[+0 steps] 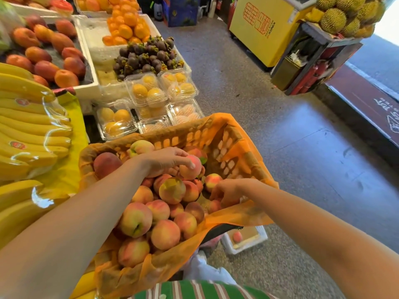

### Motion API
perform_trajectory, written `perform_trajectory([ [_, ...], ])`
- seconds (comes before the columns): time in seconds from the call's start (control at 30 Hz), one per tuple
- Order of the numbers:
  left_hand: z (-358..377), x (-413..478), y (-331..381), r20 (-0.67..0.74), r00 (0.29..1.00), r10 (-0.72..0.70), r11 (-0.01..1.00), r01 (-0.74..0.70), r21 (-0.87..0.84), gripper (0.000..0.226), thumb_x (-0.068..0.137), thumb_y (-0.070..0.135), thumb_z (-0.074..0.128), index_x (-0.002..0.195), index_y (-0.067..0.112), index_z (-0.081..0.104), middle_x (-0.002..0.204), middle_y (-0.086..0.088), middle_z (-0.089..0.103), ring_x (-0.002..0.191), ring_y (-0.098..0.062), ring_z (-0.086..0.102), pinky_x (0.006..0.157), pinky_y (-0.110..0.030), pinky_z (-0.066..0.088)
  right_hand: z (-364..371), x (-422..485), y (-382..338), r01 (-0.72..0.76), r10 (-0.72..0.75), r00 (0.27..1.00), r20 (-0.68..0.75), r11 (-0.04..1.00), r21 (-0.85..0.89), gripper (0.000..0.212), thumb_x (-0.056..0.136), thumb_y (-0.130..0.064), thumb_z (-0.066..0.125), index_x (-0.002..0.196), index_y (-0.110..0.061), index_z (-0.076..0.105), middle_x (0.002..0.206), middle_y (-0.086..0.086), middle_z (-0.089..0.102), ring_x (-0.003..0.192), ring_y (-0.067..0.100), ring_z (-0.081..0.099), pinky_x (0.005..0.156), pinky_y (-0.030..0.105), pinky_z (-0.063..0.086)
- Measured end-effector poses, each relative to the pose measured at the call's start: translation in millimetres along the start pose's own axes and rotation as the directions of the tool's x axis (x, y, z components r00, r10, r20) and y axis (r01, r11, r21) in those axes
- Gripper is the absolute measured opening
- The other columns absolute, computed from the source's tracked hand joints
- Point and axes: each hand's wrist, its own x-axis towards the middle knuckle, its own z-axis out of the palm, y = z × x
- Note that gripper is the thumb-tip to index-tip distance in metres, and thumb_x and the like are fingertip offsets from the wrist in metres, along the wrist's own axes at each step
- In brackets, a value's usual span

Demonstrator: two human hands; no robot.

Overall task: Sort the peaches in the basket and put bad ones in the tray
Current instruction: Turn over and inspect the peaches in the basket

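Our left hand clutched a pink peach over the peaches in the basket. Our right hand lay curled among them, grip impossible to tell. The tray sat on the floor below.

Fruit shop, sales floor. Evidence: the desk on my left carries bagged bananas, plus white foam trays of red-orange mangoes, tangerines and mangosteens, all loose. Clear clamshell boxes hold yellow fruit, some in foam nets. Durians are piled on a stand far right. A yellow cabinet with red lettering stands by the aisle. An orange-lined basket of loose peaches sits in front of me. Speckled floor.
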Motion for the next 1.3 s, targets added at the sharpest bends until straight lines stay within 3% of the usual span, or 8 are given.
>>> perform_trajectory([
  [0.1,2.2,4.7,2.2,0.002,1.000,0.010,1.000,-0.010,-0.002,0.032,0.086,0.020,0.067,0.116,0.011,0.063,0.114,-0.008,0.058,0.097,-0.019,0.055,0.085,-0.033,0.047,-15.4,-14.0,7.6,0.083,-0.041,0.992,-0.120,0.928,0.364,0.038,0.095,-0.023,0.059,0.132,-0.016,0.058,0.124,0.001,0.062,0.107,0.018,0.061,0.084,0.023,0.051],
  [0.2,7.6,12.1,5.4,-0.024,0.999,0.034,0.999,-0.034,-0.011,0.032,0.086,0.027,0.067,0.111,0.006,0.068,0.108,-0.005,0.062,0.095,-0.017,0.058,0.084,-0.032,0.049,-36.8,-38.5,0.7,0.272,-0.089,0.962,-0.260,0.440,0.856,0.041,0.098,-0.027,0.055,0.138,-0.019,0.049,0.130,0.008,0.060,0.113,0.025,0.063,0.085,0.028,0.054],
  [0.27,12.7,16.2,9.5,-0.010,0.999,0.047,0.997,-0.048,-0.055,0.035,0.088,0.030,0.066,0.107,0.001,0.069,0.106,-0.009,0.069,0.095,-0.018,0.066,0.078,-0.028,0.055,-42.3,-45.1,-4.1,0.342,-0.106,0.940,-0.325,0.299,0.891,0.048,0.094,-0.027,0.061,0.139,-0.026,0.045,0.135,0.009,0.055,0.119,0.028,0.060,0.091,0.037,0.054],
  [0.47,14.5,32.6,17.8,-0.034,0.995,0.094,0.976,-0.085,0.202,0.043,0.097,0.039,0.050,0.118,0.003,0.061,0.113,-0.011,0.064,0.099,-0.025,0.066,0.082,-0.033,0.056,-43.2,-36.3,-9.5,0.281,0.114,0.928,-0.354,0.408,0.869,0.042,0.091,-0.028,0.064,0.128,-0.011,0.052,0.121,0.009,0.061,0.104,0.018,0.063,0.087,0.031,0.053],
  [0.7,-0.1,51.2,4.1,-0.050,0.988,0.143,0.670,-0.060,0.740,0.040,0.096,0.037,0.048,0.124,0.009,0.053,0.128,-0.013,0.053,0.121,-0.035,0.049,0.097,-0.040,0.042,-27.7,12.4,0.8,-0.011,0.422,0.822,-0.383,0.684,0.729,0.057,0.088,-0.031,0.068,0.133,-0.009,0.041,0.121,0.008,0.051,0.108,0.023,0.055,0.086,0.036,0.051],
  [0.93,-2.0,66.5,-7.1,-0.070,0.983,0.172,0.599,-0.048,0.799,0.042,0.093,0.039,0.049,0.125,0.011,0.053,0.129,-0.014,0.054,0.115,-0.035,0.051,0.088,-0.040,0.044,-18.9,43.7,4.5,-0.233,0.419,0.722,-0.551,0.897,0.376,0.043,0.098,-0.023,0.045,0.139,-0.010,0.038,0.130,0.021,0.051,0.117,0.039,0.052,0.092,0.041,0.045],
  [1.17,-0.8,39.3,4.1,-0.060,0.962,0.268,0.663,-0.139,0.736,0.031,0.094,0.029,0.051,0.117,0.011,0.062,0.115,-0.008,0.062,0.104,-0.027,0.056,0.086,-0.040,0.048,-27.2,40.4,0.8,-0.125,0.310,0.767,-0.562,0.931,0.342,0.033,0.095,-0.024,0.052,0.126,-0.014,0.057,0.119,0.011,0.061,0.108,0.032,0.059,0.090,0.043,0.051],
  [1.3,-9.9,-0.3,17.5,-0.166,0.833,0.528,0.614,-0.239,0.752,0.017,0.088,0.025,0.058,0.098,0.023,0.072,0.077,0.009,0.059,0.080,-0.018,0.060,0.067,-0.030,0.045,-53.5,12.7,-20.0,0.186,0.162,0.680,-0.715,0.905,0.382,0.027,0.096,-0.025,0.054,0.116,-0.011,0.065,0.111,0.007,0.068,0.104,0.022,0.062,0.090,0.037,0.051],
])
